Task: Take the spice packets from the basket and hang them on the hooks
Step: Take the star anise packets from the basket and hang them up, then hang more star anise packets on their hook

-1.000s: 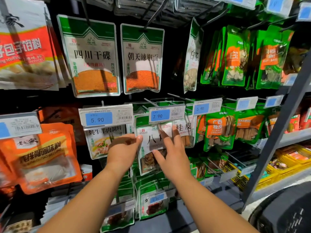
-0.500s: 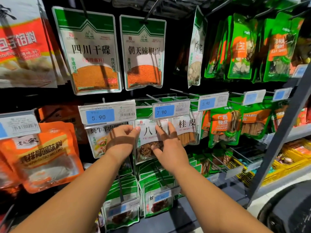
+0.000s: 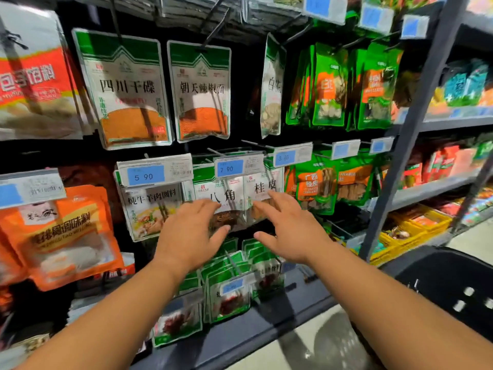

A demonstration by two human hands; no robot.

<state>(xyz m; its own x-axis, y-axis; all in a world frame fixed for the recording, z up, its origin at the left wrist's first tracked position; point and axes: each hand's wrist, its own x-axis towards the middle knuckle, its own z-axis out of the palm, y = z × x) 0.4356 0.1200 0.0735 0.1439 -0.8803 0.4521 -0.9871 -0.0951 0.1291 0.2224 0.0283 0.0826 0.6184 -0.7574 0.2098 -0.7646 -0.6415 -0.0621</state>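
Below the 7.90 tag (image 3: 230, 168), the left hand (image 3: 192, 236) and right hand (image 3: 290, 231) are hovering open and empty, likely steadying the hung spice packet (image 3: 222, 196).

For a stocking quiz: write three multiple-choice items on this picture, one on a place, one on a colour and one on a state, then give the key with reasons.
1. The 八角 packet hangs just under:
A the 5.90 tag
B the 7.90 tag
C no tag at all

2. The top band of the 四川干碟 packet is:
A green
B red
C blue

3. The left hand and right hand are:
A both open
B both gripping packets
C both closed into fists

Key:
1 B, since the 7.90 tag sits right above the packet.
2 A, since a green band runs across its top.
3 A, since the fingers of both hands are spread and hold nothing.
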